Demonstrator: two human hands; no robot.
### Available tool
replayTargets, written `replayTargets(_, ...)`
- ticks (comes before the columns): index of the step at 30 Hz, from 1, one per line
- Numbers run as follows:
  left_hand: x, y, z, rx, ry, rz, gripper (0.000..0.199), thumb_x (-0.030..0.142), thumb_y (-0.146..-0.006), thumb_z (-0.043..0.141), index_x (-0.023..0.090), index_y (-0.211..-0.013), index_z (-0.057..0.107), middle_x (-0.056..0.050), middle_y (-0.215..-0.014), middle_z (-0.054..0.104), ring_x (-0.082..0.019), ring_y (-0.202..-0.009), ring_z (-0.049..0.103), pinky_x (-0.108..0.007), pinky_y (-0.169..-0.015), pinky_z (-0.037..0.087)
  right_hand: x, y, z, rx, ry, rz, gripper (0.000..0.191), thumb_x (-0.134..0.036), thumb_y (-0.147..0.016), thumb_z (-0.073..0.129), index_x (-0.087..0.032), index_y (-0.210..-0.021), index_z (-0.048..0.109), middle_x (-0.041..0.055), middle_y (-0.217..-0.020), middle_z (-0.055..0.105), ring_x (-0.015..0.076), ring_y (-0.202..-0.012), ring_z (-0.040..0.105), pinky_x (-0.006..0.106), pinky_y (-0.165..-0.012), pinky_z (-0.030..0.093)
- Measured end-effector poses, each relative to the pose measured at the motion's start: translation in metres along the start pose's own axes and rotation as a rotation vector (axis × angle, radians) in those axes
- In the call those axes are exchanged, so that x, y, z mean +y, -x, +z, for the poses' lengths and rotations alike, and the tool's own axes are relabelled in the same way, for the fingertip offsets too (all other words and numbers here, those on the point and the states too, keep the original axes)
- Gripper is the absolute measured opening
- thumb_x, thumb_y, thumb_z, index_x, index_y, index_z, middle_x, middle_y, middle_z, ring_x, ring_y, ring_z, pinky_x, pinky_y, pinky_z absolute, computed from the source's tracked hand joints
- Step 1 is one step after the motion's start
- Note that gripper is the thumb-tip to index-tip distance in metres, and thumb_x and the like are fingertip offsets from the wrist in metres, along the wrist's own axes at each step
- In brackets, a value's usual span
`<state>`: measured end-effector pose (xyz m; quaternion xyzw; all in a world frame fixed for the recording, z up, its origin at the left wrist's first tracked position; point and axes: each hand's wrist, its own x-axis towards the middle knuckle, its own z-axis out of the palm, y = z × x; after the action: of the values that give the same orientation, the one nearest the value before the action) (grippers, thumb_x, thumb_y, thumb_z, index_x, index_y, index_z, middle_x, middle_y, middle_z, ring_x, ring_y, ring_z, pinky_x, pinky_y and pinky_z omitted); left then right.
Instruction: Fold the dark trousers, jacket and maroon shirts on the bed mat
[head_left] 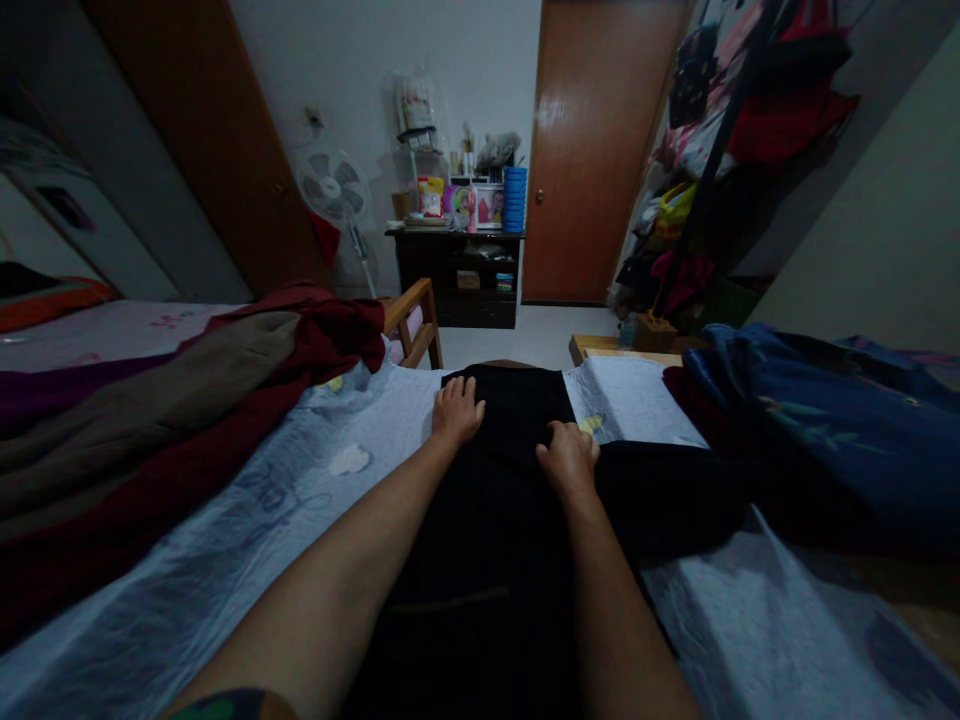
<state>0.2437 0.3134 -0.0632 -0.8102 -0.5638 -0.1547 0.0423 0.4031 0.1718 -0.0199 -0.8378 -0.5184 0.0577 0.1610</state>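
A black garment [510, 500] lies spread over a light blue-grey patterned sheet [390, 410], one part of it stretching out to the right. On its far left edge rests my left hand [457, 410], palm down with the fingers apart. Near the garment's right edge, my right hand [568, 455] touches the black cloth with its fingers curled down. What its fingertips hold, if anything, is hidden in the dark fabric.
Dark red and brown cloth [225, 400] is heaped at the left, and folded blue clothes [832, 420] lie at the right. Beyond stand a wooden chair [420, 325], a fan [334, 190], a dark cabinet [457, 280] and hanging bags [694, 170].
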Motion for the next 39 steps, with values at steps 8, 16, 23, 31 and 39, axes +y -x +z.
replayTargets(8, 0.010, 0.021, -0.007, -0.227, 0.052, -0.042, 0.065, 0.053, -0.093, 0.032, 0.010, -0.142, 0.035, -0.017, -0.150, 0.036, -0.029, -0.139, 0.031, -0.040, -0.111, 0.027, -0.001, 0.001, 0.004, 0.000, -0.014, 0.023, 0.041, -0.026, -0.080, 0.056, -0.020, -0.120, 0.061, 0.0129, -0.121, 0.058, 0.0316, -0.116, 0.048, 0.043, -0.102, 0.027)
replayTargets(16, 0.015, 0.033, 0.000, -0.201, -0.009, -0.042, 0.078, 0.061, -0.091, 0.027, 0.008, -0.148, 0.024, -0.018, -0.156, 0.023, -0.031, -0.145, 0.017, -0.043, -0.115, 0.017, -0.005, -0.002, -0.001, 0.060, -0.207, -0.179, 0.042, -0.008, -0.080, 0.044, -0.018, -0.116, 0.063, 0.0075, -0.118, 0.063, 0.0202, -0.110, 0.054, 0.027, -0.096, 0.037)
replayTargets(23, 0.017, 0.041, -0.030, -0.516, 0.118, -0.082, 0.077, 0.064, -0.090, 0.024, 0.013, -0.148, 0.029, -0.015, -0.156, 0.024, -0.031, -0.143, 0.022, -0.043, -0.112, 0.026, -0.007, 0.000, 0.004, -0.133, -0.097, -0.166, 0.034, -0.013, -0.080, 0.048, -0.021, -0.106, 0.068, 0.0081, -0.108, 0.067, 0.0212, -0.104, 0.059, 0.029, -0.088, 0.042)
replayTargets(31, 0.029, 0.091, -0.024, -0.339, 0.062, 0.027, 0.078, 0.068, -0.089, 0.020, 0.016, -0.148, 0.030, -0.014, -0.158, 0.019, -0.033, -0.146, 0.009, -0.049, -0.114, 0.019, -0.007, 0.002, 0.004, -0.108, -0.033, -0.106, 0.034, -0.020, -0.081, 0.050, -0.022, -0.111, 0.067, 0.0107, -0.114, 0.062, 0.0263, -0.107, 0.055, 0.035, -0.088, 0.041)
replayTargets(39, 0.030, 0.095, -0.022, -0.274, 0.043, 0.040, 0.078, 0.067, -0.090, 0.017, 0.017, -0.147, 0.033, -0.013, -0.156, 0.024, -0.032, -0.145, 0.015, -0.046, -0.115, 0.018, -0.003, 0.009, 0.014, -0.037, -0.032, -0.121, 0.035, -0.021, -0.087, 0.044, -0.021, -0.116, 0.063, 0.0110, -0.122, 0.056, 0.0253, -0.112, 0.050, 0.035, -0.091, 0.038)
